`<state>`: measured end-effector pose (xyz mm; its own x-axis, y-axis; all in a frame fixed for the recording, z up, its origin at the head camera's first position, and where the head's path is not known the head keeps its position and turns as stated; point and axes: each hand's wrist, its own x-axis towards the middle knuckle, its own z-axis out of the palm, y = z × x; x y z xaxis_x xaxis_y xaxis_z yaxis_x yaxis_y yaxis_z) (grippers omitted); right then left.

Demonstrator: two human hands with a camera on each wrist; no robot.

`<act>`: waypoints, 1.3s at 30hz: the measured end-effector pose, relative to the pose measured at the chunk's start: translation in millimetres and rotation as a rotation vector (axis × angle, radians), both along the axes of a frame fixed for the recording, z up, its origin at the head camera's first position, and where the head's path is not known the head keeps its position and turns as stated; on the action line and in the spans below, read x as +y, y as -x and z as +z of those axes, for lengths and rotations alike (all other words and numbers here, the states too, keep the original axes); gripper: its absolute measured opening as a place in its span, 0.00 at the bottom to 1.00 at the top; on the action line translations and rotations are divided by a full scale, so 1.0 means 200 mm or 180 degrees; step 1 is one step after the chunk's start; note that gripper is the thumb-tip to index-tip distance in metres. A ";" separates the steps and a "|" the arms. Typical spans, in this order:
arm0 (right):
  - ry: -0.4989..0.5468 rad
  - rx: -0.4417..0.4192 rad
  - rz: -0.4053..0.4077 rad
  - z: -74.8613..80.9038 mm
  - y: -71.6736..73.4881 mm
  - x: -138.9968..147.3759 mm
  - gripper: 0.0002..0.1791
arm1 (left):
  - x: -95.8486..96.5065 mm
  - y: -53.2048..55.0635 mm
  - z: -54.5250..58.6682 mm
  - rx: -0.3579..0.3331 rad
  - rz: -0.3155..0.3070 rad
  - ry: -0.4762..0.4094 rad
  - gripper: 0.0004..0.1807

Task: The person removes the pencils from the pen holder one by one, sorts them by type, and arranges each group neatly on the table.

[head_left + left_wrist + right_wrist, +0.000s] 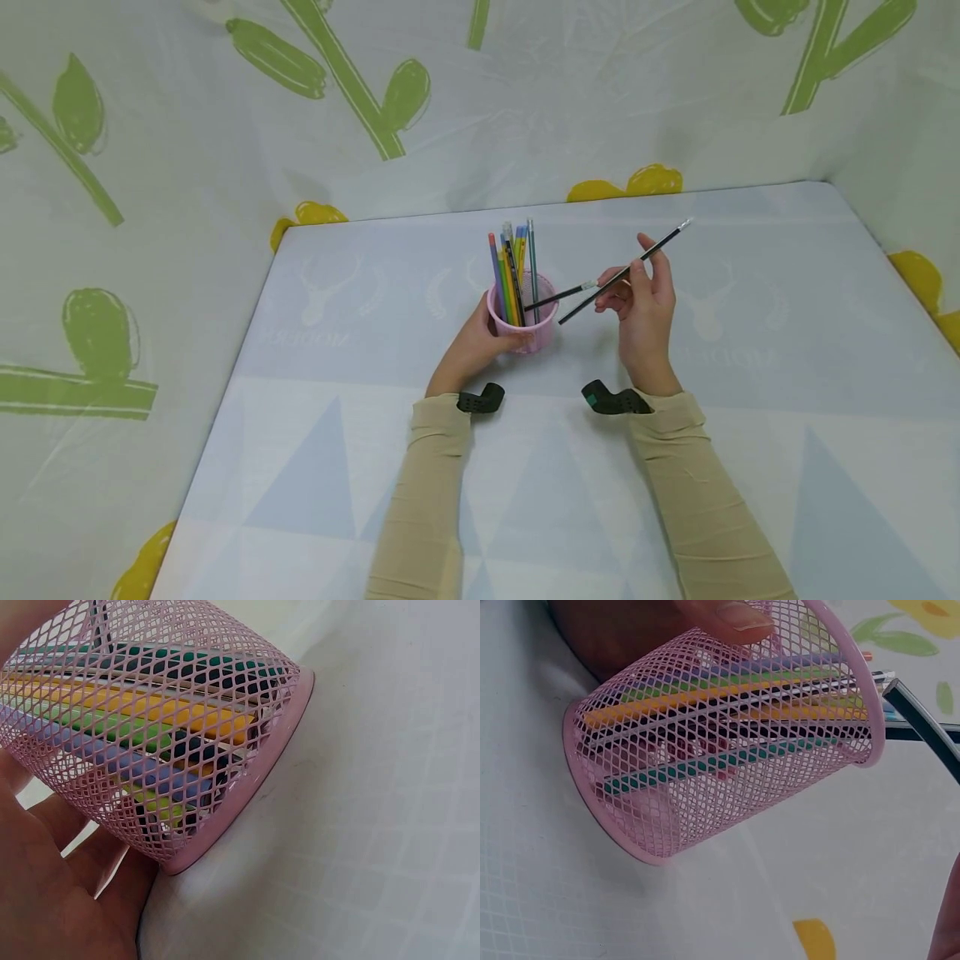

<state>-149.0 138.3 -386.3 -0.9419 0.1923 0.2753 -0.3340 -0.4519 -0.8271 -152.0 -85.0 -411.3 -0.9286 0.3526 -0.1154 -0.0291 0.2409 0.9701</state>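
Note:
A pink mesh pencil cup stands on the table, holding several coloured pencils, among them purple, green, yellow and teal ones. My left hand grips its near left side, thumb across the front. The left wrist view has the fingers behind the mesh. To the right of the cup, my right hand holds a black pencil aslant, its lower end close to the rim. Another black pencil leans out of the cup, its silver end at the right fingertips; I cannot tell whether they pinch it.
A pale cloth with blue triangles and faint deer prints covers the table. Behind and at the sides hangs a white curtain with green and yellow plant prints. Both wrists carry small black devices by the beige sleeves.

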 end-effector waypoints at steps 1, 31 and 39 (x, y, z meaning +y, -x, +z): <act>-0.0004 -0.0005 -0.0003 0.00 0.00 0.00 0.21 | 0.00 0.00 0.00 0.0000 0.0000 0.0000 0.48; -0.0983 -0.0907 0.0043 -0.08 0.05 0.07 0.20 | 0.00 0.00 0.00 0.0020 0.0024 0.0044 0.49; -0.1382 -0.1035 0.0038 -0.10 0.06 0.08 0.21 | 0.00 0.00 0.00 0.0015 0.0021 0.0076 0.49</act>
<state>-160.8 155.2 -407.3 -0.9932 0.1144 0.0212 -0.0268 -0.0478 -0.9985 -152.7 -85.3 -411.7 -0.9315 0.3437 -0.1194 -0.0262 0.2639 0.9642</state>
